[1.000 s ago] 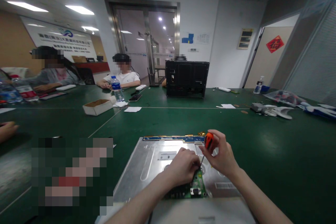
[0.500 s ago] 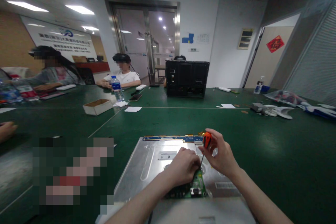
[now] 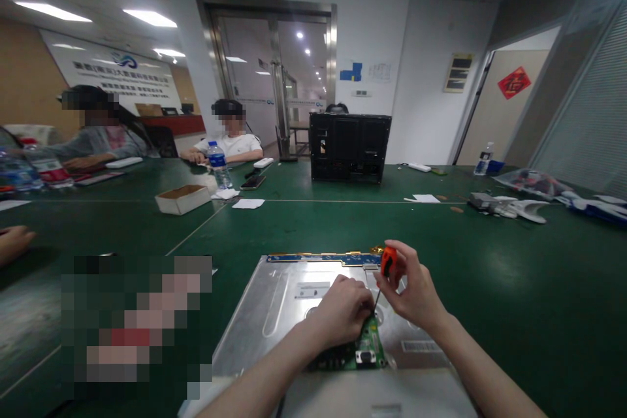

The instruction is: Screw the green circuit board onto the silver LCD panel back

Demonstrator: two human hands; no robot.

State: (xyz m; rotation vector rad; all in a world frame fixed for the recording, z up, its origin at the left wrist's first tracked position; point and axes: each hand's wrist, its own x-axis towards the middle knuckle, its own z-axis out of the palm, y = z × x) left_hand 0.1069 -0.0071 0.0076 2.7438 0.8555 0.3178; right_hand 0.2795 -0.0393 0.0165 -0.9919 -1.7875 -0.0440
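My right hand [image 3: 410, 284] grips the orange and black handle of a screwdriver [image 3: 388, 263] between thumb and fingers. Its thin shaft slants down to the upper edge of a green circuit board [image 3: 369, 343], beside my left fingertips. My left hand [image 3: 345, 309] is closed over the board's upper part, fingers curled down near the shaft's tip; whatever they grip is hidden. The board lies on a flat silvery metal panel [image 3: 274, 297], with a blue circuit strip [image 3: 318, 259] along the panel's far edge.
On the green table stand a black monitor-like casing [image 3: 350, 147], an open white box [image 3: 182, 199] and a water bottle [image 3: 218, 166]. White plastic parts [image 3: 507, 206] lie at the right. Other people sit across the table and at the left; another person's hand [image 3: 16, 243] shows at the left edge.
The screwdriver handle has turned slightly in my right fingers, showing more orange. My left hand stays in the same place on the board.
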